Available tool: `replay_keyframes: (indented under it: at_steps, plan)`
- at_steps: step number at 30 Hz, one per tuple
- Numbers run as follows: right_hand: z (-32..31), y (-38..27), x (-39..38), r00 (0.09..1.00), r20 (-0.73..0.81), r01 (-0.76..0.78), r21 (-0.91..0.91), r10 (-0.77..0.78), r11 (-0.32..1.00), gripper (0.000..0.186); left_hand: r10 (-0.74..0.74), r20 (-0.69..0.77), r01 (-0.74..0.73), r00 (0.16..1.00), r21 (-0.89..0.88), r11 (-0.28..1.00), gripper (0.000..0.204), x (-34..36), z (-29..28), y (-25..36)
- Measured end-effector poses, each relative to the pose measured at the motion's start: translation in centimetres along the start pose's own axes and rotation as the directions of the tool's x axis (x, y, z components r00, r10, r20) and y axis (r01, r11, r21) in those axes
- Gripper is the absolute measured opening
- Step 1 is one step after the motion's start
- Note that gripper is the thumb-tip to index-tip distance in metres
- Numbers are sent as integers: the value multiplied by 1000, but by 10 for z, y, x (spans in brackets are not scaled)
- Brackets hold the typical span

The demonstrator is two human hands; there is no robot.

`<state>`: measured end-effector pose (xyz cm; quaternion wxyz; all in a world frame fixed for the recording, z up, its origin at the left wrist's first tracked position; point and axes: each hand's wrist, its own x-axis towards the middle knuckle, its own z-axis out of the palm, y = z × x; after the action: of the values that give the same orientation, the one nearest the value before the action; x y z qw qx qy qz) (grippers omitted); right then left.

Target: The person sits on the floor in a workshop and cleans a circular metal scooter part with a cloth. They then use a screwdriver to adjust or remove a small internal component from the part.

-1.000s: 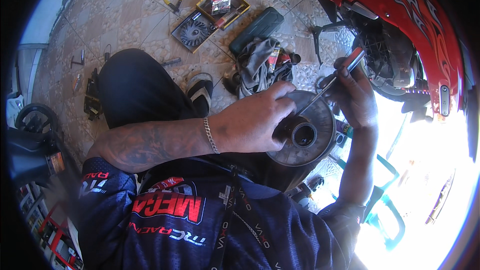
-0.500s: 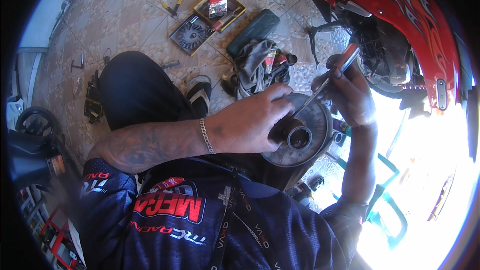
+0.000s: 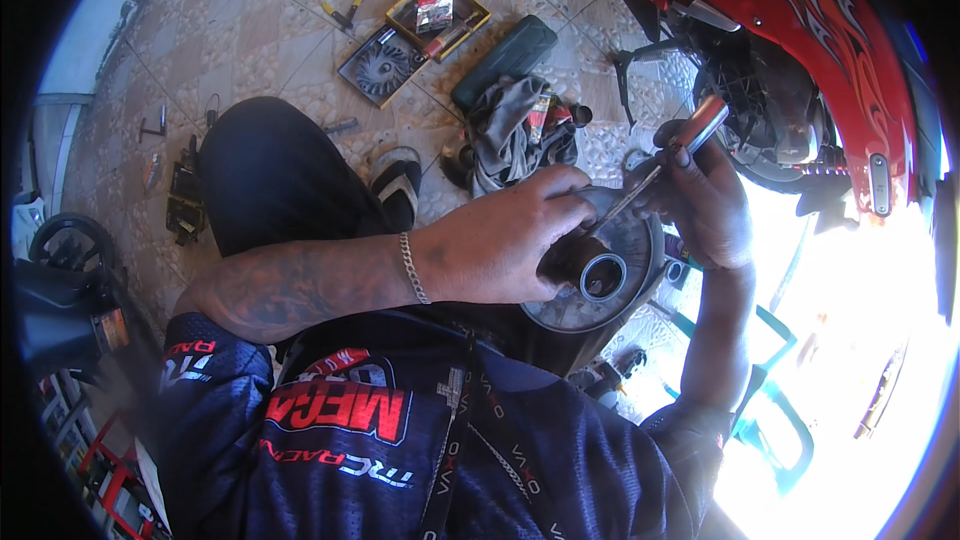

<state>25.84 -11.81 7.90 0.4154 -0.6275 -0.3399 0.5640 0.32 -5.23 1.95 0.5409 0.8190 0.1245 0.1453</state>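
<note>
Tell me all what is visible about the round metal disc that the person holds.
The round metal disc looks like grey, dusty cast metal with a dark hub and a shiny ring around its centre hole. It sits tilted over the person's lap, near the red scooter. The left hand grips its hub side; the right hand holds a screwdriver whose tip reaches it.

This is a motorbike repair workshop, worked on at floor level. A red motorcycle [image 3: 800, 30] stands on a pale tiled floor [image 3: 250, 30], where hand tools [image 3: 343, 12], an open parts box [image 3: 438, 12], a finned metal disc [image 3: 382, 67] and crumpled rags [image 3: 515, 135] lie scattered. A tyre [image 3: 62, 250] and a red rack [image 3: 105, 485] stand at the left.
</note>
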Motion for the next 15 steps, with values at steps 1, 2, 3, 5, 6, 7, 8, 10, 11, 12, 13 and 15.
replay_keyframes:
  at_steps: [1, 2, 3, 5, 6, 7, 8, 10, 11, 12, 13, 15]
  plan:
    - [-1, 1, -1, 1000, 0, -7, 10, 7, 1000, 46, 16, -14, -16, 1000, 2, 1000, 60, 1, 0, 1]
    - [-1, 4, -1, 1000, -26, -15, 33, 15, 999, 46, 33, -27, -33, 999, 4, 999, 60, 2, 1, 2]
    - [-1, 6, -2, 998, -53, -22, 57, 26, 998, 46, 23, -14, -22, 1000, 9, 1000, 60, 2, 2, 3]
    - [-3, 12, -2, 997, -60, -32, 110, 39, 993, 44, -1, 8, 2, 1000, -33, 999, 60, 1, 1, 6]
    - [-4, 14, -1, 998, -39, -37, 140, 43, 989, 43, -27, 32, 29, 999, -51, 998, 60, 1, 0, 7]
    - [-5, 17, -1, 999, -2, -34, 187, 35, 982, 41, -32, 31, 34, 999, -58, 998, 62, 1, -1, 8]
    - [-6, 20, -1, 999, -23, -41, 206, 46, 978, 40, -38, 29, 40, 999, -65, 997, 63, 2, -2, 9]
    - [-8, 26, -2, 998, -34, -33, 279, 44, 960, 39, -38, 28, 40, 999, -85, 996, 66, 3, -6, 12]
    - [-9, 29, -2, 998, -41, -29, 297, 43, 955, 39, -32, 29, 35, 999, -101, 994, 67, 3, -9, 13]
    - [-9, 32, -3, 998, -48, -24, 314, 41, 949, 38, -20, 24, 23, 1000, -129, 991, 69, 3, -11, 15]
    - [-9, 34, -6, 990, -114, -45, 329, 87, 943, 38, -23, 25, 26, 999, -113, 993, 69, 3, -12, 17]
    - [-8, 40, -11, 996, -93, 25, 413, 14, 911, 38, -34, 26, 36, 999, -120, 992, 70, 2, -15, 21]
